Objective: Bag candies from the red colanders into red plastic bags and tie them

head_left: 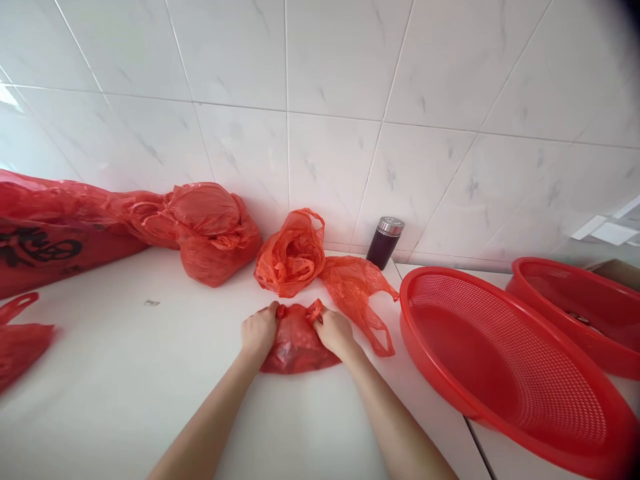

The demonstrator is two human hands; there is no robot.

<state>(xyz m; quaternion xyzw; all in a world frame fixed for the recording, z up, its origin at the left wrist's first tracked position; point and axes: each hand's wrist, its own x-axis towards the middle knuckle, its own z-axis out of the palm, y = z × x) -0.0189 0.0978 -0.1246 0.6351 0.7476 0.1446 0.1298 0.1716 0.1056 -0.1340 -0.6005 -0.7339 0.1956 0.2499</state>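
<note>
A small red plastic bag [296,347] with something inside lies on the white counter [150,373] in front of me. My left hand [258,330] is closed on the bag's left handle at its top. My right hand [334,331] grips the right handle, fingers curled. Both hands rest on the bag, pulling its mouth at either side. Just behind it sit a crumpled open red bag [291,255] and a flat empty red bag [357,287].
A large red perforated colander [500,363] stands at the right, a second red basin [580,310] behind it. A dark flask with a metal lid [385,243] is by the tiled wall. Full red bags [210,233] line the back left; another red bag [17,337] lies far left.
</note>
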